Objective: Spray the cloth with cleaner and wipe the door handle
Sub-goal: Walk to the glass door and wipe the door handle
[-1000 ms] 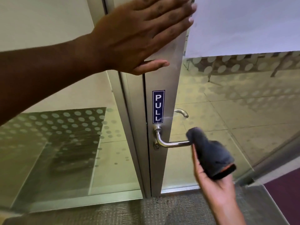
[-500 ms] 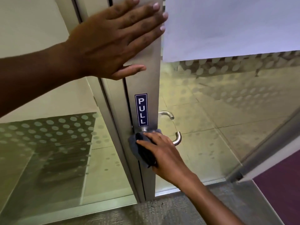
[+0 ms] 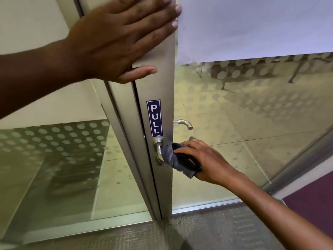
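A silver lever door handle [image 3: 158, 147] sticks out of the metal door stile [image 3: 167, 87], just below a blue PULL sticker [image 3: 154, 118]. My right hand [image 3: 205, 159] is wrapped around the lever's bar with a grey cloth [image 3: 175, 159] bunched between palm and metal, so most of the bar is hidden. Only the handle's round base and bend show. My left hand [image 3: 122, 38] lies flat and open against the stile higher up, fingers spread. No spray bottle is in view.
The door is glass with a frosted dot pattern [image 3: 252, 105]; a second handle [image 3: 185, 123] shows through on the far side. A white sheet [image 3: 252, 24] covers the upper pane. A fixed glass panel [image 3: 54, 159] stands left. Grey carpet [image 3: 162, 235] lies below.
A second ago my right hand held the cloth off the lever's end. It then pressed the cloth at the handle's base and has now slid right along the bar. The left hand stays flat.
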Tool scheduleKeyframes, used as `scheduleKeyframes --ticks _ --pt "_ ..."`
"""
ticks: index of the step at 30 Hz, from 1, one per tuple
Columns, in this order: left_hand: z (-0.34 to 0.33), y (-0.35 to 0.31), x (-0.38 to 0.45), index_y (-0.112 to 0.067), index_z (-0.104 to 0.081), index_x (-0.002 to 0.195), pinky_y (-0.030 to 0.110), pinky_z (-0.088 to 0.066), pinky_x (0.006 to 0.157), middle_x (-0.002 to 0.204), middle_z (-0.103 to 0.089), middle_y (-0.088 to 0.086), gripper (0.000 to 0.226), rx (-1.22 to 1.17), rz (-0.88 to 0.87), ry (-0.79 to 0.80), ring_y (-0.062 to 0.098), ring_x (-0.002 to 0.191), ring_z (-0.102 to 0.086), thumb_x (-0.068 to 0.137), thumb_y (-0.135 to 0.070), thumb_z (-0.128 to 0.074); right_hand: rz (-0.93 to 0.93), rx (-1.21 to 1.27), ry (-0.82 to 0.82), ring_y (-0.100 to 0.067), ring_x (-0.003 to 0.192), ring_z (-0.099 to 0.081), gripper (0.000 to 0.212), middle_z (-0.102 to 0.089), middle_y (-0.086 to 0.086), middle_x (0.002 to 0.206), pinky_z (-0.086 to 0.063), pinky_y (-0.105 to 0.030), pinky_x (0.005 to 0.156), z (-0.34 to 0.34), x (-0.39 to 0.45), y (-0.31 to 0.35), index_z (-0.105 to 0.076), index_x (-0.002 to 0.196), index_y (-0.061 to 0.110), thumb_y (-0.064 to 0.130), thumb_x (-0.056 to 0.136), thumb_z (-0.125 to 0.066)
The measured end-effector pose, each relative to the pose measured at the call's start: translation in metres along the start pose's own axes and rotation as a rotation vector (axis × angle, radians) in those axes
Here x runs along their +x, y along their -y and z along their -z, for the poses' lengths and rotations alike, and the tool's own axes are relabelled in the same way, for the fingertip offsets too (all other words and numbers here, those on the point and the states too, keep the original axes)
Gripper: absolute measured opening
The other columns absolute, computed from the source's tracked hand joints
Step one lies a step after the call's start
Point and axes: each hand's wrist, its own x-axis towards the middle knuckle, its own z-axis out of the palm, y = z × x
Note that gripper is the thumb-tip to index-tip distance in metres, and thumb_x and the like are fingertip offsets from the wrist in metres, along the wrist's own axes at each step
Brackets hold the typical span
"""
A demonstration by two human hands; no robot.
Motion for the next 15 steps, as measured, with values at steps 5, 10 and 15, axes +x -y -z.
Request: scheduleKeyframes --ticks 5,10,15 --pt "-0.001 0.000 0.000 -0.003 0.000 0.160 0.048 -0.007 0.128 0.169 -0.004 0.020 0.077 0.026 0.008 0.014 0.034 0.157 -0.005 0.105 -0.053 -0.018 0.071 0.009 -0.020 -0.013 0.144 -0.033 0.069 -0.043 0.010 0.150 -0.040 -0.040 0.112 0.004 -0.010 -0.031 -0.048 0.135 0.040 0.035 0.074 -0.080" --pt "0.000 -0.001 0.001 -0.004 0.001 0.160 0.046 -0.007 0.128 0.169 -0.004 0.019 0.078 0.034 0.016 0.030 0.032 0.158 -0.005 0.105 -0.055 -0.020 0.001 0.197 -0.166 -0.015 0.146 -0.031 0.077 -0.041 0.008 0.153 -0.040 -0.039 0.113 -0.001 -0.025 -0.047 -0.051 0.137 0.034 0.010 0.071 -0.081" --pt "0.006 -0.005 0.004 -0.002 -0.002 0.160 0.050 -0.009 0.128 0.169 -0.003 0.020 0.085 0.078 0.031 0.071 0.034 0.157 -0.004 0.102 -0.059 -0.023 -0.121 0.410 -0.360 -0.007 0.129 -0.049 0.082 -0.046 0.006 0.138 -0.039 -0.013 0.104 0.010 -0.043 -0.045 -0.049 0.141 0.031 -0.008 0.073 -0.072"
